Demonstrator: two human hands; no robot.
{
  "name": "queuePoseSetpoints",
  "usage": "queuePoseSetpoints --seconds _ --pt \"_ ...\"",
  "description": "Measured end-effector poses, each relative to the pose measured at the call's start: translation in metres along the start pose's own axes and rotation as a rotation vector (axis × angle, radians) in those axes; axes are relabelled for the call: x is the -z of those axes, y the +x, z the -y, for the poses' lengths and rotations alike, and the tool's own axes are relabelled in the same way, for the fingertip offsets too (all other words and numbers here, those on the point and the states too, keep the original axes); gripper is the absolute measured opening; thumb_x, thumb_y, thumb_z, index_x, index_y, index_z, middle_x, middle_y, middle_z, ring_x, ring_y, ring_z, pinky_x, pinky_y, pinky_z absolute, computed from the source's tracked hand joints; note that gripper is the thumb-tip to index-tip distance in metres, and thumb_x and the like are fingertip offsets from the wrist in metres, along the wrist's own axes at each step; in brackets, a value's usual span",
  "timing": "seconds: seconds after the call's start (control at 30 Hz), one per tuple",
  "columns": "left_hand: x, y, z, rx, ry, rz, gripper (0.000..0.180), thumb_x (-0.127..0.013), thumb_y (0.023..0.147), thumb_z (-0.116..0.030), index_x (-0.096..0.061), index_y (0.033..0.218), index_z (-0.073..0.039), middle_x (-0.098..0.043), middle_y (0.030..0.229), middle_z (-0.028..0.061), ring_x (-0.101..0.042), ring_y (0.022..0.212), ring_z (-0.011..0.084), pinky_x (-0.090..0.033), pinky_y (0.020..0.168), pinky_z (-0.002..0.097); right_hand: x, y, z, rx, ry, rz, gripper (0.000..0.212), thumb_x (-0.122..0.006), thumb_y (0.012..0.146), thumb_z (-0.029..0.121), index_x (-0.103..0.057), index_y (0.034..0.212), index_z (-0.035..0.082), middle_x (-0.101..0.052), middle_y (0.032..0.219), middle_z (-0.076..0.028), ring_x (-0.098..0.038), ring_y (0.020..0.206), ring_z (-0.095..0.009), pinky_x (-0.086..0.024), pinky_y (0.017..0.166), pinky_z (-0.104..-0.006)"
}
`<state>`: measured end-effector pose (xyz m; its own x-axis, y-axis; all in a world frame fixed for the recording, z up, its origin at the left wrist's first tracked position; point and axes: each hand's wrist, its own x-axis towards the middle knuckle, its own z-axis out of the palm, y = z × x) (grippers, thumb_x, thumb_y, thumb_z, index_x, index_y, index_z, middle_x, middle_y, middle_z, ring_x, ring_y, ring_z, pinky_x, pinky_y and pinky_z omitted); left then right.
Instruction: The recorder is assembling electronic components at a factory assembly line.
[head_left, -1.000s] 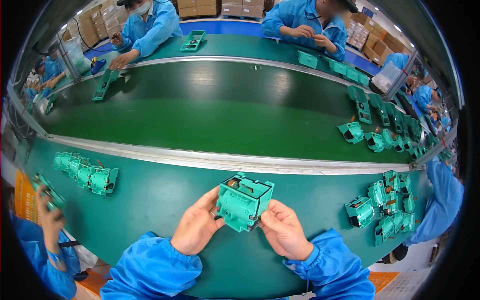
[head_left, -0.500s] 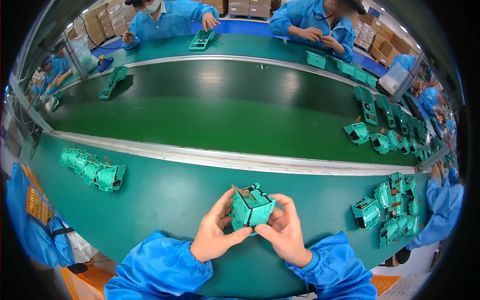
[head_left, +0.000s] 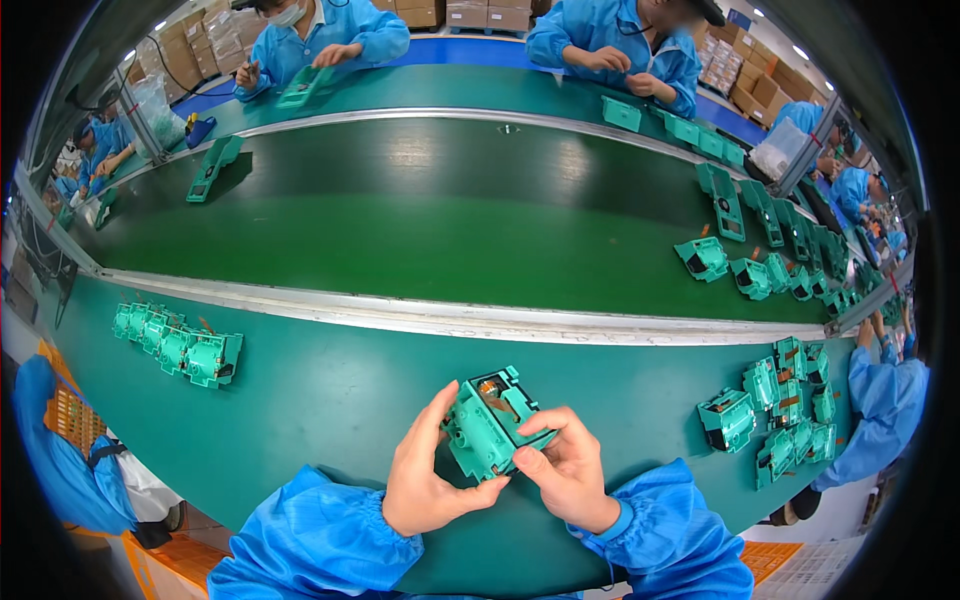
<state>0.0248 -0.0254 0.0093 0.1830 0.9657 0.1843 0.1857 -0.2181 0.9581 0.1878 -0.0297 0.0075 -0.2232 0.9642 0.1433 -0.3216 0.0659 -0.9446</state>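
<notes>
A boxy green plastic housing [head_left: 478,432] with a black-edged rim is held between my two hands above the near bench. Its upper face is tilted so that an opening with a shiny, copper-coloured part inside shows. My left hand [head_left: 425,480] cups the left side, with the thumb at the lower edge and the fingers up along the side. On the right, the thumb and bent fingers of my right hand [head_left: 570,465] pinch the housing's edge and reach over its upper face. Its underside is hidden.
Similar housings stand in a row [head_left: 180,345] on the left and a cluster [head_left: 785,410] on the right. Beyond a pale rail [head_left: 430,315] runs a green conveyor [head_left: 420,225] carrying more housings and long green covers [head_left: 722,203]. Co-workers sit opposite; a blue sleeve [head_left: 880,415] is at right.
The housing has turned and tilted in my hands, exposing its opening; my right fingers have moved onto its upper face. Across the conveyor, a co-worker at left has lifted and tilted a green cover.
</notes>
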Motion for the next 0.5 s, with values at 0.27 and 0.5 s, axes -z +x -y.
queuePoseSetpoints --seconds 0.27,0.5 --pt "0.003 0.0 0.009 -0.367 0.142 -0.138 0.081 -0.077 0.055 -0.016 -0.035 0.121 0.002 -0.04 0.118 0.0223 -0.045 0.105 0.0353 -0.042 0.084 0.0403 -0.007 0.0 0.004 0.049 0.196 0.024 0.059 -0.044 0.088 0.018 -0.011 0.132 -0.003 -0.049 0.107 -0.013 -0.047 0.1 -0.015 -0.036 0.086 -0.0282" --pt "0.007 0.002 0.005 -0.495 0.386 -0.096 0.074 -0.075 0.06 -0.014 -0.037 0.121 0.002 -0.039 0.119 0.0206 -0.044 0.107 0.0341 -0.041 0.086 0.0408 0.001 0.0 0.001 0.075 0.053 0.062 0.055 -0.04 0.089 0.029 -0.024 0.128 -0.007 -0.05 0.105 -0.014 -0.048 0.094 -0.015 -0.036 0.083 -0.0274"
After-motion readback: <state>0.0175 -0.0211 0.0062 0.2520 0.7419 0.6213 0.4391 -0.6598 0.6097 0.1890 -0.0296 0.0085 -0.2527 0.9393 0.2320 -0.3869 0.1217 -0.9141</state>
